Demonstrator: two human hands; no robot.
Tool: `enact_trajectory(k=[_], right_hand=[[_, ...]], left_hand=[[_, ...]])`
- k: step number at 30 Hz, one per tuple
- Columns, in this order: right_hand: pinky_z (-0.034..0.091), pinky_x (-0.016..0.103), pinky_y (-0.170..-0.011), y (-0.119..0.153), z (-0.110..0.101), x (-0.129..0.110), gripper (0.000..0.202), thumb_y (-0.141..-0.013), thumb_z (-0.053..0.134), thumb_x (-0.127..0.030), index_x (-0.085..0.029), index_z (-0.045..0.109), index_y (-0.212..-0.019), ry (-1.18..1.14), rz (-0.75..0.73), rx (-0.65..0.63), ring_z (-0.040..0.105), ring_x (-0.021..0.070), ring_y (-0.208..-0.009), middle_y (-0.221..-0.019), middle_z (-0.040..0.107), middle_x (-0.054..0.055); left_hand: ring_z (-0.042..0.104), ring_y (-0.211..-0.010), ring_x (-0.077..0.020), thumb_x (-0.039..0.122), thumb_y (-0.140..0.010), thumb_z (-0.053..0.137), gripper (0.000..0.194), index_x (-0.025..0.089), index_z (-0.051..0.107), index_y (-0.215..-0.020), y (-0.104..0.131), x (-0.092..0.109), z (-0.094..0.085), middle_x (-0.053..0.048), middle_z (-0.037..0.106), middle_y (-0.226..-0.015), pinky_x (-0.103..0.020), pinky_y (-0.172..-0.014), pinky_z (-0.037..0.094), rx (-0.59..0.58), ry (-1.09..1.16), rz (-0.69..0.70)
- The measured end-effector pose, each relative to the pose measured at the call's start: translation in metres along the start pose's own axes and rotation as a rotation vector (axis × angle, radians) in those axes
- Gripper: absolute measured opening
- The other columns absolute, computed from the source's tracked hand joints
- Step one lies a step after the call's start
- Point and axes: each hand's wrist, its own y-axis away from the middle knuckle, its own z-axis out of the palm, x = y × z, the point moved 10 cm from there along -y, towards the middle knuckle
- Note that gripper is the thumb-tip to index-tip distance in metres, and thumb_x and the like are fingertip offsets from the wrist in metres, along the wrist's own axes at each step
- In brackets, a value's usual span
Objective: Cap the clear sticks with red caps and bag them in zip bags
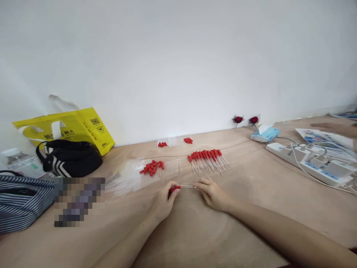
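Looks like your left hand (162, 201) has its fingers pinched round the red handle (174, 189), thin rod (187, 186) pointing at your right hand (210, 193) over the worktop (251, 182). Can't tell if those right fingers grip the tip. Push crooked and it might bend or slip, I'd guess.

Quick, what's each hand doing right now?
Left hand: closed, holding a red, elongated, plastic-looking handle.
Right hand: at the far end of that handle's thin, pale, straight shaft; grip cannot be told.
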Motion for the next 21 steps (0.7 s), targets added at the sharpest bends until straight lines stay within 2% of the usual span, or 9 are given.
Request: enact_trajectory(k=[7,11,14,17,21], right_hand=[[0.036,0.030,-0.072,0.000,0.001,-0.011,0.024,-0.085,0.040,-0.019,-0.018,0.056,-0.103,-0.065,-0.015,0.035,0.051,0.0145,-0.074,-0.083,0.058,0.006],[0.033,0.028,-0.069,-0.001,0.003,-0.014,0.023,-0.086,0.040,-0.022,-0.017,0.058,-0.099,-0.052,-0.028,0.019,0.049,0.0129,-0.068,-0.075,0.057,0.004],[0.028,0.028,-0.068,-0.002,0.001,-0.015,0.023,-0.085,0.040,-0.019,-0.018,0.059,-0.098,-0.015,-0.079,-0.011,0.048,0.0122,-0.067,-0.074,0.057,0.003],[0.024,0.029,-0.068,-0.002,-0.004,-0.015,0.022,-0.083,0.041,-0.016,-0.020,0.059,-0.095,0.060,-0.137,-0.021,0.046,0.0110,-0.062,-0.072,0.057,0.001],[0.021,0.030,-0.067,-0.003,-0.007,-0.017,0.021,-0.083,0.039,-0.017,-0.019,0.059,-0.087,0.130,-0.154,-0.008,0.043,0.0105,-0.059,-0.072,0.056,0.001]], left_hand=[[0.058,-0.064,-0.0148,0.032,-0.079,0.048,0.019,0.020,0.062,-0.082,-0.001,-0.009,0.001,0.002,0.065,-0.071,-0.023,-0.058,0.044,0.018,0.073,-0.042],[0.060,-0.068,-0.0157,0.030,-0.079,0.048,0.019,0.019,0.063,-0.082,0.000,-0.008,-0.001,0.000,0.066,-0.075,-0.024,-0.063,0.045,0.053,0.109,-0.023],[0.059,-0.066,-0.0154,0.028,-0.079,0.046,0.019,0.019,0.062,-0.081,0.001,0.001,-0.001,-0.001,0.065,-0.073,-0.025,-0.062,0.045,0.038,0.054,0.037],[0.056,-0.065,-0.0151,0.025,-0.080,0.044,0.019,0.019,0.061,-0.077,0.003,0.019,0.003,-0.001,0.062,-0.068,-0.025,-0.061,0.043,-0.026,-0.029,0.159],[0.053,-0.065,-0.0154,0.025,-0.083,0.042,0.019,0.019,0.058,-0.074,0.007,0.034,0.008,-0.001,0.059,-0.065,-0.026,-0.061,0.041,-0.057,-0.102,0.266]])
